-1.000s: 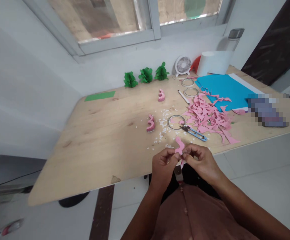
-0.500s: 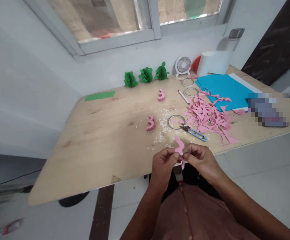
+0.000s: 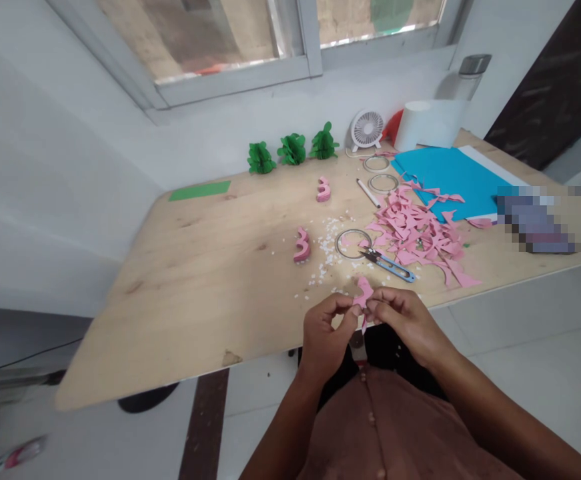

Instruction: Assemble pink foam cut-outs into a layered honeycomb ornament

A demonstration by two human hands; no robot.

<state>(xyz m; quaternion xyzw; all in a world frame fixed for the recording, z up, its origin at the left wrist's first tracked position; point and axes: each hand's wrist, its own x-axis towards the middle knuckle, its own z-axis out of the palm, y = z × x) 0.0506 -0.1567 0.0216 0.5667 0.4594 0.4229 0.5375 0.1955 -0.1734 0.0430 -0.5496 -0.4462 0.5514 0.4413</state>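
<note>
Your left hand (image 3: pixel 326 340) pinches the curved pink piece (image 3: pixel 364 288) between thumb and fingers, while the fingertips of your right hand (image 3: pixel 413 327) are drawn together against its right side — whether they grip the piece itself or some small bit on it, I can't tell. The piece is up at the near edge of the wooden table (image 3: pixel 210 267), in front of your body, and the two-sided hold probably steadies something so light and narrow. Just beyond it lie the blue-handled snips (image 3: pixel 393 267), their tip at a metal ring (image 3: pixel 337 245), likely put there to be within easy reach. White flecks (image 3: pixel 326 261) are strewn around the ring's left side, and a heap of pink offcuts (image 3: pixel 410 223) spreads to the right, partly onto the blue sheets (image 3: pixel 455 177). Two pink curved stacks (image 3: pixel 301 248) (image 3: pixel 323 190) sit left of that litter, which presumably keeps them apart from it. A pen (image 3: pixel 367 193) lies between the farther stack and the offcuts. Along the wall — under the window frame (image 3: pixel 235 81) — are three green paper shapes (image 3: pixel 293 149) and a small white fan (image 3: pixel 367 129), with pale floor tiles (image 3: pixel 525 333) below the table.
</note>
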